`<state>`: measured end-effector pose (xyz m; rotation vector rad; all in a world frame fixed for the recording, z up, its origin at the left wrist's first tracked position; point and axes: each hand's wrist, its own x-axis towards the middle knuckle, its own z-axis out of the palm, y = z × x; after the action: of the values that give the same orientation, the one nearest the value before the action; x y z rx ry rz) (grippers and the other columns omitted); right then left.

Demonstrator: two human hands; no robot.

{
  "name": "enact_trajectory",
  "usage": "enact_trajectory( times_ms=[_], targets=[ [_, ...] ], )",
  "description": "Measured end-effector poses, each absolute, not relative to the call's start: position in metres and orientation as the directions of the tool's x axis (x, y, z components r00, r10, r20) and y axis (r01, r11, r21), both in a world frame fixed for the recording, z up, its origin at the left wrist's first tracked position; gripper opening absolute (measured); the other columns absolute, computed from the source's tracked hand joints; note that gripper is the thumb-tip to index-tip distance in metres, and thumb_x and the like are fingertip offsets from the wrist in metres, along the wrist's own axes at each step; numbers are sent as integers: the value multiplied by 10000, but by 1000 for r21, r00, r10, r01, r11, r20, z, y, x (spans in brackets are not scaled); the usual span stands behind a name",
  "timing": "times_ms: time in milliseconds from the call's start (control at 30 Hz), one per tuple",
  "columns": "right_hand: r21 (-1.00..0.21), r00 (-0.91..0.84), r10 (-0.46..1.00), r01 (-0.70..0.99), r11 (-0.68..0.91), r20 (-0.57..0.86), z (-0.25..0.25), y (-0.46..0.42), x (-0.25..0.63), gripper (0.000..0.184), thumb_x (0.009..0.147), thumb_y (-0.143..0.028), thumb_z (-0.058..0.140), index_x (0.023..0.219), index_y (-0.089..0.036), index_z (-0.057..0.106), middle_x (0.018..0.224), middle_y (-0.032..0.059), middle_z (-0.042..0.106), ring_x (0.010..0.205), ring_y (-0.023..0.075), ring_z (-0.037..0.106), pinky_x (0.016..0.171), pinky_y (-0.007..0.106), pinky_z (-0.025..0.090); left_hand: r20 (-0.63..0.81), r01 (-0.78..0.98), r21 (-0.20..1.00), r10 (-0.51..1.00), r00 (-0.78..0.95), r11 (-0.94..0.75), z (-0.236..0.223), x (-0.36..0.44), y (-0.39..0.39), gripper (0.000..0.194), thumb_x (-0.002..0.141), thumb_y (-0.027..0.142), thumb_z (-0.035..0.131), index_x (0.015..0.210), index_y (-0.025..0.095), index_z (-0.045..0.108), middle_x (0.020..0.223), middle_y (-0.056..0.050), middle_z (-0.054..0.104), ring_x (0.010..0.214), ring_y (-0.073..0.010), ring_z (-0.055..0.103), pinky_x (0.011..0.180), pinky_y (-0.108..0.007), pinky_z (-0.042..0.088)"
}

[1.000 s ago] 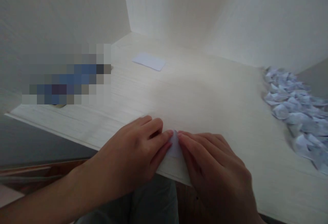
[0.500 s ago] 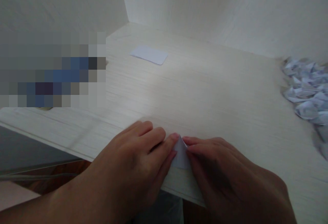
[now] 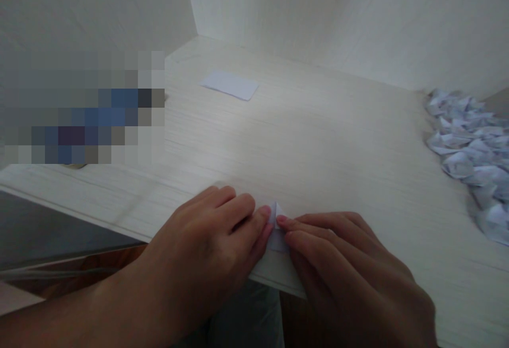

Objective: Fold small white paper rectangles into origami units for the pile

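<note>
Workpiece, head view: small white folded paper, lying near the front edge of the tabletop, between the two hands. Its far end comes to a point; a crease runs back from that point, and a flap lies on the right side. Both lateral edges are partly covered by fingers.
Left hand: thumb and index finger closed together on the left edge of the workpiece, tips touching it; the other fingers are curled, resting toward the tabletop.
Right hand: index fingertip pressed on the flap, thumb tip just below it, both gripping the right edge of the workpiece. The remaining fingers extend side by side behind the index.
Flat sheet: white, rectangular, lying beyond the hands toward the back left, well apart from them.
Paper pile: many crumpled-looking white folded pieces, heaped along the right side of the tabletop, partly cut off by the view.
Pixelated patch: masked area at left with blue and dark blocks; contents cannot be identified.
Panels: pale, upright, enclosing the rear and left of the tabletop.
Trouser leg: grey, visible below the front edge.
</note>
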<state>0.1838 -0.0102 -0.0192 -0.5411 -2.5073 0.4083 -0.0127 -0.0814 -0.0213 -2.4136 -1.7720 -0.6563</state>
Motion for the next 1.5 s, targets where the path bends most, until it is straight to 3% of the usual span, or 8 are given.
enact_trajectory(
  times_ms=[233,567,800,933,1033,1200,1333,1500],
  targets=[
    [-405,-771,424,237,883,475,-18,-10,180,156,1068,-179,522,1005,-175,665,1036,51,815,1004,204,747,879,346,613,310,908,227,910,275,-352,-16,-12,-82,258,1021,123,490,952,132,739,757,-37,693,653,-204,608,616,-366,531],
    [-430,-759,410,190,882,505,-18,-13,183,167,1006,-71,557,1064,-171,677,1054,80,822,1033,239,762,898,387,636,259,899,23,871,417,-437,-12,-14,-83,227,960,43,520,957,130,730,765,-39,688,656,-204,579,625,-376,502],
    [-423,-785,420,224,878,456,-12,-12,179,229,991,-60,545,1052,-212,705,1053,65,833,1016,257,779,882,427,659,231,901,-13,875,425,-434,-11,-11,-83,249,951,19,513,962,131,735,788,-58,696,666,-215,588,626,-385,510],
    [-430,-792,418,220,875,445,-17,-12,181,200,974,-66,578,1054,-208,693,1052,58,829,1036,242,771,904,391,653,215,921,26,902,375,-390,-11,-10,-83,256,977,49,493,1000,137,732,802,-60,701,683,-224,606,637,-393,520],
    [-483,-723,545,328,812,425,-18,-13,178,163,958,-102,613,1035,-221,693,1021,46,821,952,211,781,833,330,658,220,921,41,903,370,-388,-14,-12,-84,246,983,63,493,990,141,726,794,-58,695,686,-226,606,653,-399,523],
    [-634,-513,815,542,552,270,-12,-14,159,210,856,-164,721,1063,-198,717,874,37,805,688,181,757,616,286,632,315,927,146,905,287,-345,-25,-13,-87,207,1002,129,508,981,140,714,788,-49,668,693,-225,591,657,-398,512],
    [-702,-381,902,585,406,204,-10,-16,145,229,830,-135,723,1054,-179,719,812,31,799,605,160,727,554,265,593,333,934,153,907,258,-322,-26,-10,-87,198,1016,162,512,1034,141,708,797,-48,659,711,-223,596,657,-387,494],
    [-648,-298,915,646,404,273,-12,-26,138,165,837,-163,724,1001,-176,723,782,32,795,615,171,735,571,277,586,287,932,96,906,311,-350,-21,-9,-86,183,1004,132,521,1045,133,699,852,-66,676,744,-222,618,668,-380,489]
  ],
)
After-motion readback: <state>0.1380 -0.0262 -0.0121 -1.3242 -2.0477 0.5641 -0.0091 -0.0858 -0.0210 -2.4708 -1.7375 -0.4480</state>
